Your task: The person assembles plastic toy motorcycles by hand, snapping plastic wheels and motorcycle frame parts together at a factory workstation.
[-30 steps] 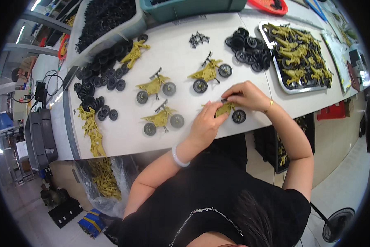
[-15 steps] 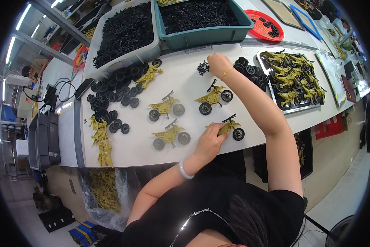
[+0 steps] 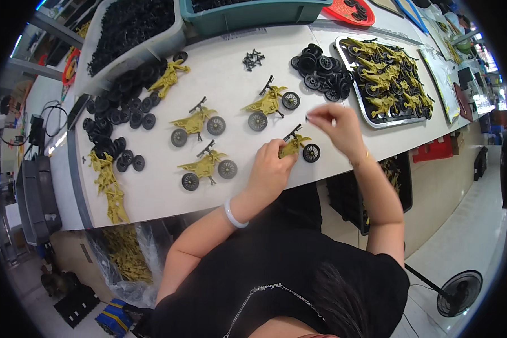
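My left hand (image 3: 269,169) is closed around the rear of a yellow toy motorcycle (image 3: 290,149) lying near the front of the table. Its black handlebar and one black spoked wheel show past my fingers; the rear part is hidden. Just right of its handlebar, my right hand (image 3: 339,128) pinches a small black part (image 3: 308,119), only its tip showing. Behind this one is another toy motorcycle (image 3: 266,103) with two wheels. To the left stand two more, a farther toy motorcycle (image 3: 196,123) and a nearer toy motorcycle (image 3: 202,166).
Small black pieces (image 3: 253,59) lie at the back, with black wheels (image 3: 321,70) to their right. A metal tray (image 3: 372,121) holds many toy motorcycles. Loose wheels (image 3: 124,93) and yellow bodies (image 3: 109,188) cover the left side. White (image 3: 177,39) and teal (image 3: 253,22) tubs stand behind.
My right hand has come from the small black pieces at the back toward the toy motorcycle under my left hand. The left hand keeps its hold. The whole view has shifted.
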Demonstrator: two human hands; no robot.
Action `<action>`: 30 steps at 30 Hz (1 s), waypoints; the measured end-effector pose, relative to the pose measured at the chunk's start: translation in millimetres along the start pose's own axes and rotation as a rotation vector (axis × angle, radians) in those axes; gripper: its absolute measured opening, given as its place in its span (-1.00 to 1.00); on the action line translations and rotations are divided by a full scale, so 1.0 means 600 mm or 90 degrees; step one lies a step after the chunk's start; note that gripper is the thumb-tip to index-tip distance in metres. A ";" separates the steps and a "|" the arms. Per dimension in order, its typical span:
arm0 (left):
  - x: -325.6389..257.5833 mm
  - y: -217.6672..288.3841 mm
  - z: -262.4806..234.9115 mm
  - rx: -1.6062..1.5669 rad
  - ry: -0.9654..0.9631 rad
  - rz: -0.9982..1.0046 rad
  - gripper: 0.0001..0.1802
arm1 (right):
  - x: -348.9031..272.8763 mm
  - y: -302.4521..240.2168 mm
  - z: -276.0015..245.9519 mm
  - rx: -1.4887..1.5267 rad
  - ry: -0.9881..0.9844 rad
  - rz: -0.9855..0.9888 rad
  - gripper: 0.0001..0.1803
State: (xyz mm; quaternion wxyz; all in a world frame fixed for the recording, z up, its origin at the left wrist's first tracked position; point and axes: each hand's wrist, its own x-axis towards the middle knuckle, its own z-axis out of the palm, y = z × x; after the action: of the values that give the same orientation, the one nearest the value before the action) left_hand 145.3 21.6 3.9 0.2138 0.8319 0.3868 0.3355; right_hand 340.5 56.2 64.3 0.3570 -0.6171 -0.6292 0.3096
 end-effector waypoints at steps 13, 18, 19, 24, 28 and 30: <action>0.008 0.002 -0.007 0.038 -0.018 -0.043 -0.80 | -0.156 0.048 0.123 -0.095 0.254 -0.103 -0.83; 0.009 0.003 -0.007 0.060 -0.032 -0.052 -0.78 | -0.151 0.047 0.123 -0.153 0.222 -0.135 -0.83; 0.009 0.004 -0.008 0.060 -0.043 -0.058 -0.76 | -0.151 0.047 0.124 -0.178 0.218 -0.154 -0.83; 0.007 0.008 -0.009 0.087 -0.067 -0.067 -0.74 | -0.152 0.038 0.123 -0.201 0.203 -0.162 -0.84; 0.005 0.009 -0.006 0.103 -0.074 -0.067 -0.74 | -0.150 0.026 0.122 -0.219 0.180 -0.115 -0.85; 0.004 0.010 -0.005 0.121 -0.072 -0.063 -0.75 | -0.148 0.025 0.126 -0.209 0.175 -0.076 -0.86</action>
State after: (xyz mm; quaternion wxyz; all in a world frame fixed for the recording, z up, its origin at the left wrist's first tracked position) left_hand 147.1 20.2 10.7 0.1716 0.8461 0.4445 0.2389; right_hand 284.7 -28.0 4.0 0.3520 -0.6652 -0.6517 0.0946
